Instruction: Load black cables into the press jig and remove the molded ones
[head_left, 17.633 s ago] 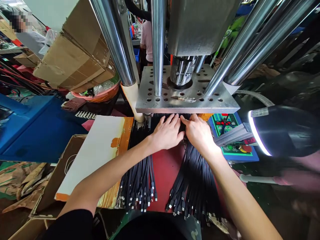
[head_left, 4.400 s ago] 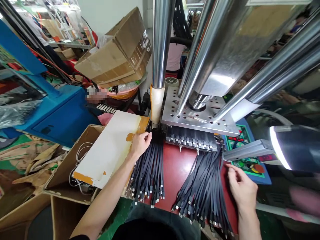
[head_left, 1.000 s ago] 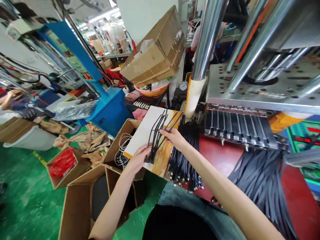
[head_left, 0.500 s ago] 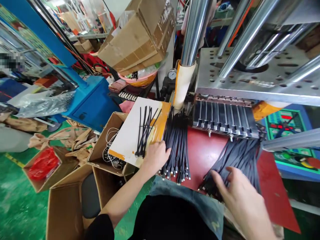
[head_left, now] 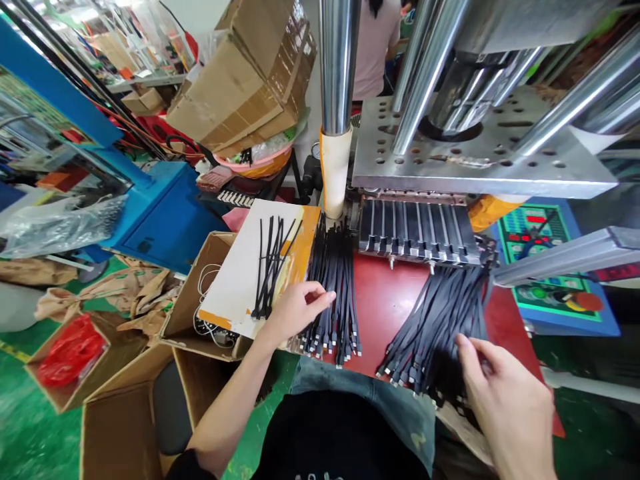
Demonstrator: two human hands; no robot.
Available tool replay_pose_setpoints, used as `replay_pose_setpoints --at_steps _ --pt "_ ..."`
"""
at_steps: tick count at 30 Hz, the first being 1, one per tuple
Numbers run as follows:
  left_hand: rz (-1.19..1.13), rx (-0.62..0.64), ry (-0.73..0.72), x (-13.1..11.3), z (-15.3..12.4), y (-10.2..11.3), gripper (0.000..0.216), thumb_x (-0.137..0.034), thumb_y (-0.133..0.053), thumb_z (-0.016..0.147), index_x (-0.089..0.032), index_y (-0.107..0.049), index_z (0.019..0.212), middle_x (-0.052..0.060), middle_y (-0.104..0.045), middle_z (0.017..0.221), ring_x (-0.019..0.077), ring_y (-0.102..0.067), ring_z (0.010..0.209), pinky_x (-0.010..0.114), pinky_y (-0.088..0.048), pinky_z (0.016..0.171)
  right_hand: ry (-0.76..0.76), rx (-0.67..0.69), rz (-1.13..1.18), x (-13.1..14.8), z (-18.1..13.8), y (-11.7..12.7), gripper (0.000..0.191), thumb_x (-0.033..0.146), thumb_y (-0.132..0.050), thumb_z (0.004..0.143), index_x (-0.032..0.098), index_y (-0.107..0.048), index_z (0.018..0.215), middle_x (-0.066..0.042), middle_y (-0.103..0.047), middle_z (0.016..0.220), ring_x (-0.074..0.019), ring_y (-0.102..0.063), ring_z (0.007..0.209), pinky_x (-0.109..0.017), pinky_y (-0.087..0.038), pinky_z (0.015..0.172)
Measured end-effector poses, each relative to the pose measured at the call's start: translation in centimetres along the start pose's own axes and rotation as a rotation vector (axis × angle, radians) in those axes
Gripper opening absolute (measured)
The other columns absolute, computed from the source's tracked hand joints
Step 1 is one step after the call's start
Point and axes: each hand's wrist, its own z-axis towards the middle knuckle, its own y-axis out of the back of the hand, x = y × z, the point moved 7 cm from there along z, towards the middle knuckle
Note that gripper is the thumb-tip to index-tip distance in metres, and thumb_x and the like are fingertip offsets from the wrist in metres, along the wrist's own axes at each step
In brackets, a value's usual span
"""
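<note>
Black flat cables with small metal plugs lie in two spread bundles on a red board (head_left: 383, 293). My left hand (head_left: 295, 310) hovers at the left cable bundle (head_left: 340, 293), fingers loosely curled, thumb and index finger a little apart. Nothing shows in its grasp. At the lower right edge of the right cable bundle (head_left: 430, 327) is my right hand (head_left: 510, 393), its fingers bent and thumb apart from them. No held cable can be seen in it. A few more black cables (head_left: 273, 260) rest on a white board (head_left: 235, 267) left of my left hand.
A metal press plate (head_left: 480, 163) on thick rods overhangs a mold block (head_left: 420, 233) behind the red board. A control panel (head_left: 540, 260) stands at right. Cardboard boxes (head_left: 130, 413) sit at lower left. A person in a light shirt (head_left: 375, 50) is in the background.
The camera view has shifted, moving the scene leftward. My left hand has lifted off the bundle's edge. My right hand has drawn back toward the right, off the right bundle's plug ends.
</note>
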Motion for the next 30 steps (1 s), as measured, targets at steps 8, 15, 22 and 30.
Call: replay_pose_setpoints --at_steps 8,15,22,30 --pt "-0.678 0.237 0.069 -2.3 -4.1 -8.4 0.069 -0.083 -0.081 0.08 -0.014 -0.075 0.076 -0.001 -0.061 0.067 0.0067 -0.052 0.045 0.021 -0.04 0.043 0.412 0.372 0.669 11.6 -5.8 -1.1 0.038 0.031 -0.057 0.111 0.023 -0.063 0.074 0.002 -0.055 0.065 -0.0133 -0.054 0.056 -0.023 -0.045 0.053" --pt "-0.52 0.175 0.003 -2.3 -6.3 -7.9 0.063 -0.074 -0.076 0.089 -0.018 -0.064 0.063 -0.001 -0.057 0.068 0.0097 -0.052 0.052 0.026 -0.041 0.051 0.325 0.836 0.718 11.5 -5.4 -2.5 0.035 0.052 -0.074 0.099 0.026 -0.076 0.075 -0.005 -0.072 0.078 -0.0207 -0.066 0.065 -0.031 -0.056 0.06" --pt "-0.104 0.285 -0.01 0.1 -7.7 -9.4 0.039 -0.046 -0.071 0.094 -0.023 -0.067 0.063 0.004 -0.068 0.072 0.0212 -0.062 0.069 0.036 -0.047 0.07 -0.137 0.462 1.044 9.5 -1.8 -4.5 0.059 0.071 -0.065 0.101 0.021 -0.063 0.07 0.003 -0.05 0.06 -0.0121 -0.046 0.051 -0.024 -0.041 0.048" --pt "-0.088 0.216 -0.312 -6.9 -2.6 -4.9 0.027 -0.041 -0.075 0.1 -0.018 -0.081 0.112 0.006 -0.077 0.102 0.0177 -0.068 0.083 0.029 -0.053 0.078 0.205 0.249 0.918 11.3 -2.6 -3.1 0.043 0.04 -0.066 0.108 0.02 -0.064 0.07 0.001 -0.058 0.067 -0.0118 -0.05 0.056 -0.023 -0.042 0.051"
